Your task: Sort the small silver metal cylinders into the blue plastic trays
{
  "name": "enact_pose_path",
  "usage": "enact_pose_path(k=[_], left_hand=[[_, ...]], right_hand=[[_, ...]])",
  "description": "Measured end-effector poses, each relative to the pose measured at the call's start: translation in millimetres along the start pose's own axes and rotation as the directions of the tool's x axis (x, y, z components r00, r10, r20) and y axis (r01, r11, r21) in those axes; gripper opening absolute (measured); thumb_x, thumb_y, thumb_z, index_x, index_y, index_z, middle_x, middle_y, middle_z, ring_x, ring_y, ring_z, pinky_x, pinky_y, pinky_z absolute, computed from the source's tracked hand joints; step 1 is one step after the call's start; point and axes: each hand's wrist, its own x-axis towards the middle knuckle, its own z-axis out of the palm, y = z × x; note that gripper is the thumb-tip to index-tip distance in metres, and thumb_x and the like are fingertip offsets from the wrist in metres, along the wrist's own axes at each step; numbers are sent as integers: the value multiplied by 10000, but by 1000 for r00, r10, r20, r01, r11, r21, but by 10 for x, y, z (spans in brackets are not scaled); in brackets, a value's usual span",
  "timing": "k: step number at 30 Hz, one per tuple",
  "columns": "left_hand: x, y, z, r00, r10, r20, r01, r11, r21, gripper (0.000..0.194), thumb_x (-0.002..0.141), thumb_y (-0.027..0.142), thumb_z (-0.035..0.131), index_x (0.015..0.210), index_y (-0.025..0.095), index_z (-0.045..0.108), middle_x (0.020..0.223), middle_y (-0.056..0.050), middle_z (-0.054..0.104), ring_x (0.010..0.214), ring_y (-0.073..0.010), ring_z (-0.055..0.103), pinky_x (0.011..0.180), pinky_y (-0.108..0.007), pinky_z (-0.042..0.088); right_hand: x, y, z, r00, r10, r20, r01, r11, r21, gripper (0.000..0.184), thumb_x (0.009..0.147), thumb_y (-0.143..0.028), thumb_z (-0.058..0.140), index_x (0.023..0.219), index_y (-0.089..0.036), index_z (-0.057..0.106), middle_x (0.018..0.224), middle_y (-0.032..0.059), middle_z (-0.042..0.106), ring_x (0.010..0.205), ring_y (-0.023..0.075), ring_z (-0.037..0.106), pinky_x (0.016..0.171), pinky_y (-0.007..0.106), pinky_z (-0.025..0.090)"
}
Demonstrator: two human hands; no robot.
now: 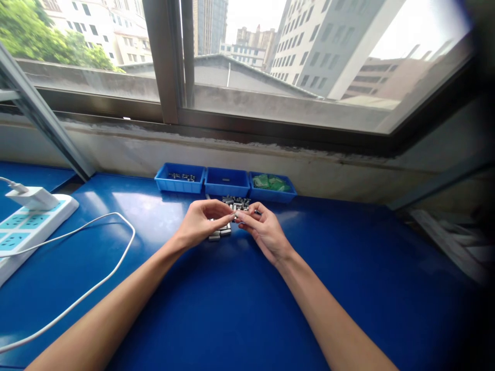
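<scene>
My left hand (202, 222) and my right hand (266, 231) meet fingertip to fingertip above the blue table. Both are closed in a pinch on one tiny part, mostly hidden by the fingers and too small to name. Just behind and beneath them lies a pile of small metallic and dark parts (220, 234), partly covered by my hands. Some of these look like short silver blocks. Beyond the pile stand three blue bins in a row: the left bin (180, 185) holds small metal pieces, the middle bin (227, 189) one dark piece, the right bin (273, 195) green pieces.
On the left, a white power strip (65, 208) carries a plugged-in charger (33, 199). Its white cable (116, 265) loops over the blue table (232, 319). A wall and a window frame (270, 126) rise behind the bins. Metal posts slant at both sides.
</scene>
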Motion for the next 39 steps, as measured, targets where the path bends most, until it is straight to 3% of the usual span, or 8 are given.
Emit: enact_pose_path(k=[6,9,11,17,21,25,31,39], left_hand=[[30,13,-51,996,-66,-64,64,997,-40,324,730,409,808,893,134,757,862,-89,777,789,-212,736,739,-290,587],[132,10,-195,968,-32,-249,28,999,-19,360,713,432,815,904,132,762,845,-88,772,774,-201,725,745,-292,577],[242,-7,-345,899,5,-438,-34,998,-58,370,690,421,831,902,127,757,835,-82,764,766,-184,718,764,-288,571],[538,-169,-709,690,-69,-720,-160,956,-244,358,609,322,873,849,102,723,776,-59,726,730,-147,713,823,-308,579],[559,-254,-703,669,-105,-736,-190,933,-306,320,635,248,840,880,85,714,840,-90,732,798,-166,731,908,-344,573],[463,-206,-569,705,-66,-706,-142,962,-232,255,744,246,715,946,91,718,946,-121,739,868,-189,736,917,-357,573],[194,-58,-190,962,28,-270,-8,997,77,233,822,298,628,936,132,745,917,-91,765,787,-193,736,757,-291,593],[39,-78,-71,986,155,-67,-111,894,433,221,860,232,565,960,178,755,893,-45,773,789,-175,727,715,-242,554]], right_hand=[[10,-10,9,1000,31,3,-31,999,-33,365,702,-378,826,804,-212,518,816,12,726,736,145,689,696,257,521],[37,-34,-64,997,-10,-71,0,991,-137,315,739,-387,776,818,-212,527,887,50,746,709,153,679,653,266,517],[57,-56,-151,981,-132,-142,78,941,-330,270,764,-382,737,817,-215,532,836,46,740,662,158,659,617,270,500],[66,-125,-416,866,-500,23,203,309,-929,77,836,-284,608,791,-222,599,769,20,671,683,177,614,669,305,456],[72,-122,-498,887,-447,121,205,146,-968,59,820,-259,607,845,-221,644,900,46,692,820,209,638,743,322,466],[97,-91,-511,927,-344,147,234,227,-945,107,817,-231,608,889,-211,685,896,51,709,812,199,652,741,310,489],[118,-56,-512,926,-323,197,288,264,-920,139,814,-175,598,877,-214,716,878,45,726,797,192,668,756,308,507],[98,-51,-438,931,-301,207,297,291,-909,128,798,-161,588,842,-210,697,837,33,732,751,186,674,710,296,510]])
